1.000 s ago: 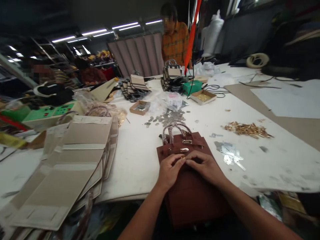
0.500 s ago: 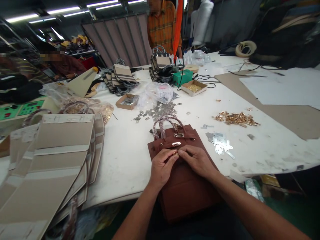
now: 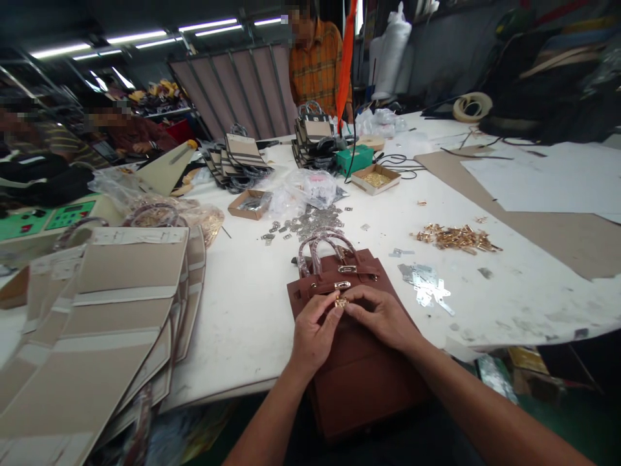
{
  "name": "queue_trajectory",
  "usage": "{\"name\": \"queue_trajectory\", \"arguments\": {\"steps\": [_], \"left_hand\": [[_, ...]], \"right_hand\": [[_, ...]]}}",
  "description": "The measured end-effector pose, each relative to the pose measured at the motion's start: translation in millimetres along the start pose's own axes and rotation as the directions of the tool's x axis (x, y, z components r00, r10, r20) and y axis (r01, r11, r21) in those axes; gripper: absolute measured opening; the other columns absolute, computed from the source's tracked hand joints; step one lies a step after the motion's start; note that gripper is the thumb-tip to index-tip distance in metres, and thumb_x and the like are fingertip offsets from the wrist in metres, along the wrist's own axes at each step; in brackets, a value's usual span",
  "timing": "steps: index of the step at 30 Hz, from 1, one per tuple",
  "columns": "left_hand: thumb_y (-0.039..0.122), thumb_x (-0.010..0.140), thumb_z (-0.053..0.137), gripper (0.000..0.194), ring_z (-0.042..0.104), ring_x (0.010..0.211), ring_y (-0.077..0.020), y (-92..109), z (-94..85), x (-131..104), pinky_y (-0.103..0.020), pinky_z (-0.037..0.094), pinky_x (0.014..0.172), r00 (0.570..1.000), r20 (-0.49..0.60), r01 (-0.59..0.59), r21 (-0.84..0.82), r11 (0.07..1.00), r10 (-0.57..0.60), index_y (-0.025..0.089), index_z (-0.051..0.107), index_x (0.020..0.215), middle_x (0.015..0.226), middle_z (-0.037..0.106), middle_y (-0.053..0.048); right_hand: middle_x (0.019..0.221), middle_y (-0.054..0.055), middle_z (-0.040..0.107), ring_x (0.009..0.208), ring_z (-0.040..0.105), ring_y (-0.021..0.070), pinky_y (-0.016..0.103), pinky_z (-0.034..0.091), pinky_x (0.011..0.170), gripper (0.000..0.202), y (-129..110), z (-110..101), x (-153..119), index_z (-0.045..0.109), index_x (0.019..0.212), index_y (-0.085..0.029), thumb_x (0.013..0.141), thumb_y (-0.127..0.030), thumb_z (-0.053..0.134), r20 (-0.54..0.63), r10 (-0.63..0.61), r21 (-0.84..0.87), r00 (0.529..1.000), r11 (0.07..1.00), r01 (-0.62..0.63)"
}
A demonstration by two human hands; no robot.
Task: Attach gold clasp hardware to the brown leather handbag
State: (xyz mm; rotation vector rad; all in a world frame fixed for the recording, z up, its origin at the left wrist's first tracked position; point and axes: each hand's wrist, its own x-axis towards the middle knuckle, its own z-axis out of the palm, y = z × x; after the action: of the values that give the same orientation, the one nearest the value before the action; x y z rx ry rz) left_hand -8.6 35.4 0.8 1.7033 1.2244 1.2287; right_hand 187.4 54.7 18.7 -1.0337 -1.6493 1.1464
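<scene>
Pinched a small gold fitting point(image 3: 341, 302) between thumb and fingers of the left hand point(image 3: 314, 327), and closed the fingertips of the right hand point(image 3: 381, 314) on its other side, leaving neither hand free. Held it against or just over the brown bag point(image 3: 361, 388), near the middle of the upper part, just below a strap. Had the bag lying with upper part on the worktop point(image 3: 233, 304) and lower part reaching past the near edge, toward the body.

Judged the work on this bag as partway along. Found wrapped handles point(image 3: 334, 241) already in place, and shiny clasps point(image 3: 342, 285) already sitting on the straps across the top. Took the gold fitting as unfinished; could not tell, behind the fingers, whether loose or partly seated.

Saw plenty of parts lying unused: off to the right, a heap of gold pieces point(image 3: 456, 237); nearer the bag, flat silver plates point(image 3: 429, 285); beyond the handles, a scatter of silver tabs point(image 3: 310, 223). Noted at left, well apart from the bag, a stack of beige panels point(image 3: 130, 278), with no metal visible on the upper faces; could not judge how far along.
</scene>
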Motion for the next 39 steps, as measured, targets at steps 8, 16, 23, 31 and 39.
{"name": "queue_trajectory", "arguments": {"steps": [8, 16, 23, 31, 39], "left_hand": [[0.032, 0.088, 0.073, 0.065, 0.060, 0.111, -0.0239, -10, -20.8, -15, -0.039, 0.054, 0.090, 0.938, -0.322, 0.234, 0.316, 0.919, -0.128, 0.026, 0.047, 0.147, 0.133, 0.058, -0.010], [0.038, 0.079, 0.079, 0.088, 0.060, 0.116, -0.0311, 0, -21.1, 9, -0.047, 0.052, 0.102, 0.937, -0.295, 0.295, 0.388, 0.873, -0.186, 0.009, 0.039, 0.151, 0.131, 0.057, -0.019], [0.042, 0.079, 0.081, 0.083, 0.066, 0.116, -0.0303, 4, -14.8, 32, -0.044, 0.050, 0.104, 0.800, -0.404, 0.448, -0.089, 0.890, -0.443, 0.016, 0.043, 0.149, 0.127, 0.068, -0.016], [0.046, 0.081, 0.080, 0.048, 0.074, 0.100, -0.0317, 35, -19.8, 35, -0.043, 0.060, 0.091, 0.752, 0.001, 0.426, -0.764, 0.485, -0.659, 0.012, 0.071, 0.113, 0.101, 0.078, -0.013], [0.037, 0.089, 0.064, 0.038, 0.074, 0.103, -0.0335, 27, -25.3, 42, -0.049, 0.057, 0.100, 0.723, 0.414, 0.551, -0.828, 0.100, -0.554, 0.009, 0.073, 0.112, 0.103, 0.079, -0.015]], "right_hand": [[0.137, 0.009, 0.063, 0.122, 0.061, 0.0281, 0.041, 0.051, 0.098, 0.013, 8, 14, 13, 0.069, 0.084, -0.024, 0.092, -0.034, 0.067, -0.195, -0.126, -0.297, 0.973, 0.953, 0.064], [0.091, 0.001, 0.073, 0.088, 0.066, 0.0212, 0.034, 0.049, 0.083, 0.015, -23, 8, 17, 0.070, 0.087, -0.023, 0.093, -0.035, 0.065, 0.042, -0.002, -0.060, 0.999, 0.998, 0.005], [0.109, 0.005, 0.076, 0.109, 0.068, 0.0279, 0.043, 0.049, 0.101, 0.025, -19, -2, 11, 0.067, 0.088, -0.022, 0.093, -0.046, 0.067, 0.124, 0.062, 0.345, 0.990, 0.933, -0.102], [0.128, 0.008, 0.072, 0.119, 0.066, 0.0301, 0.046, 0.052, 0.103, 0.017, -20, -34, 23, 0.069, 0.089, -0.024, 0.089, -0.042, 0.071, -0.102, 0.014, -0.061, 0.995, 0.998, -0.021], [0.103, 0.000, 0.076, 0.087, 0.071, 0.0200, 0.031, 0.055, 0.079, 0.015, -26, -57, 42, 0.074, 0.104, -0.029, 0.092, -0.027, 0.065, 0.092, -0.209, -0.461, 0.974, 0.858, 0.228]]}}
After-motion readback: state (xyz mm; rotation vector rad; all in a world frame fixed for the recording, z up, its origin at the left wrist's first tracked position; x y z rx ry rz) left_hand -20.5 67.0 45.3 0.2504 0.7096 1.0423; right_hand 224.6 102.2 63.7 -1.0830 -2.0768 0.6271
